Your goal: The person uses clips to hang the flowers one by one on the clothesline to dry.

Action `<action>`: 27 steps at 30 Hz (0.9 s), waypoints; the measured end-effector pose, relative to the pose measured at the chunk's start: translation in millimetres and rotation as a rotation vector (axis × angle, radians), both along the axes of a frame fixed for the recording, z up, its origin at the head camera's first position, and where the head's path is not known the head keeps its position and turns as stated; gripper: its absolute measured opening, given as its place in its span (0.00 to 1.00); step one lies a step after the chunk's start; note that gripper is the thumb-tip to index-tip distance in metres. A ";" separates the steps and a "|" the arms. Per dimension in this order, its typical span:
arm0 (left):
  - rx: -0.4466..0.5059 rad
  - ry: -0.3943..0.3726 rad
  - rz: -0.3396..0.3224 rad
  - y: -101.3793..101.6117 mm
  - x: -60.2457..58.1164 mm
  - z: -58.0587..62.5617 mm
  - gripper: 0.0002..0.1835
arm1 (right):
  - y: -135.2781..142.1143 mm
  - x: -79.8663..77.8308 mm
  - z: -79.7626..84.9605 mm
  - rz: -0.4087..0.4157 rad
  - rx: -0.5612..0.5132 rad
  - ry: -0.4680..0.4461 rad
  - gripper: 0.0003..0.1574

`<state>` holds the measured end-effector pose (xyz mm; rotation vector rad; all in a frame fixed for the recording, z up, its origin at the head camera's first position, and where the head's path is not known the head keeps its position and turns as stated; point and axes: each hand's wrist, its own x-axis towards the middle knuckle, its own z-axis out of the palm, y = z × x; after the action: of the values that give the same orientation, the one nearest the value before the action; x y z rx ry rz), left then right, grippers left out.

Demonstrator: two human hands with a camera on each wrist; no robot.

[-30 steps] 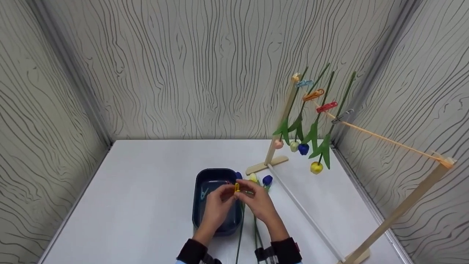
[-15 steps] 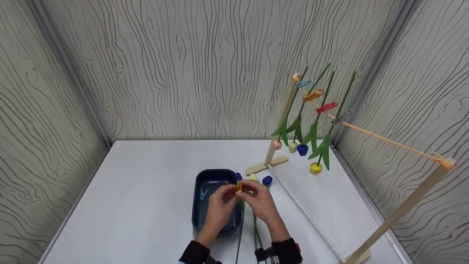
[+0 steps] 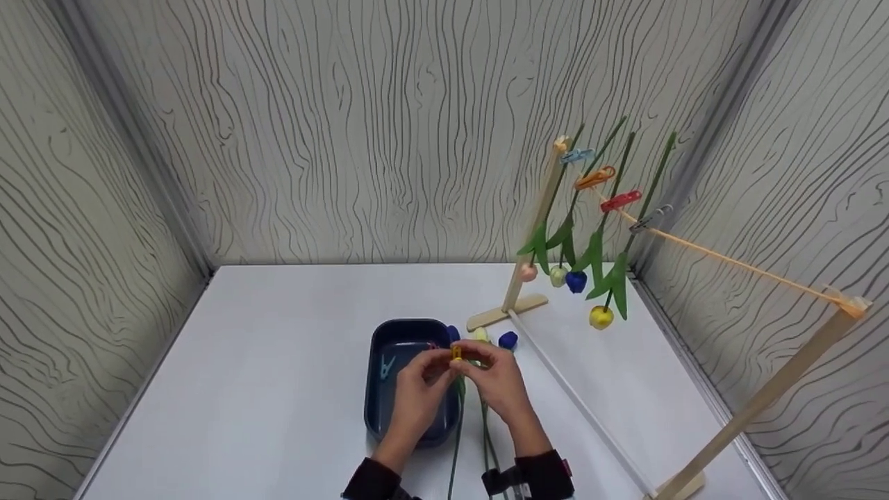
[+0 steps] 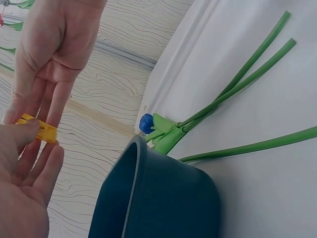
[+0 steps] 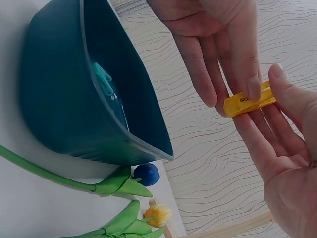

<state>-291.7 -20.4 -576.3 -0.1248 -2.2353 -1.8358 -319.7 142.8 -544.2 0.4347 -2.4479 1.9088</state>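
pinching the same yellow clothespin [image 5: 237, 105], the left hand [image 3: 417, 389] and right hand [image 3: 497, 382] hover near a blue bin [image 4: 173, 198].

Seven flowers [image 3: 601, 317] were counted: four hung, three laid on the tabletop [image 3: 278, 361]. Six clips [image 5: 241, 105] were plainly seen: four on one line [image 3: 743, 264], one held by two hands [image 3: 419, 389], one in one bin [image 4: 171, 193], where one red thing [image 3: 433, 346] was too hidden to be named. Two posts [image 3: 757, 403] and one rod [image 3: 580, 403] were counted.

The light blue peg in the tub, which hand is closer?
Left. In the head view, the left hand is just right of the light blue peg; the right hand is farther right, mostly beyond the tub.
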 end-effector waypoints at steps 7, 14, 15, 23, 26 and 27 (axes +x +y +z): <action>0.013 0.006 -0.020 0.0 0.6 -0.5 0.12 | 3.9 -4.3 4.6 -0.028 -0.009 -0.003 0.18; -0.008 -0.023 -0.041 -3.8 1.2 -7.5 0.12 | 6.8 -11.6 10.5 -0.088 -0.085 0.016 0.09; -0.021 -0.028 -0.044 -4.1 0.9 -8.7 0.12 | 7.6 -13.1 11.3 -0.094 -0.101 0.021 0.08; -0.237 -0.066 -0.115 4.2 2.0 -10.0 0.10 | 19.6 -15.7 21.6 -0.120 -0.153 0.065 0.05; -0.389 -0.087 -0.188 14.5 -0.6 -5.6 0.11 | 25.2 -14.5 24.6 -0.124 -0.163 0.074 0.06; -0.444 -0.094 -0.215 18.7 -2.0 -4.0 0.11 | 27.0 -14.1 24.8 -0.127 -0.165 0.077 0.06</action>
<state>-293.7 -1.7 -580.3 -0.3775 -2.7572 -1.4265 -333.9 169.8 -519.4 0.3319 -2.1928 1.9819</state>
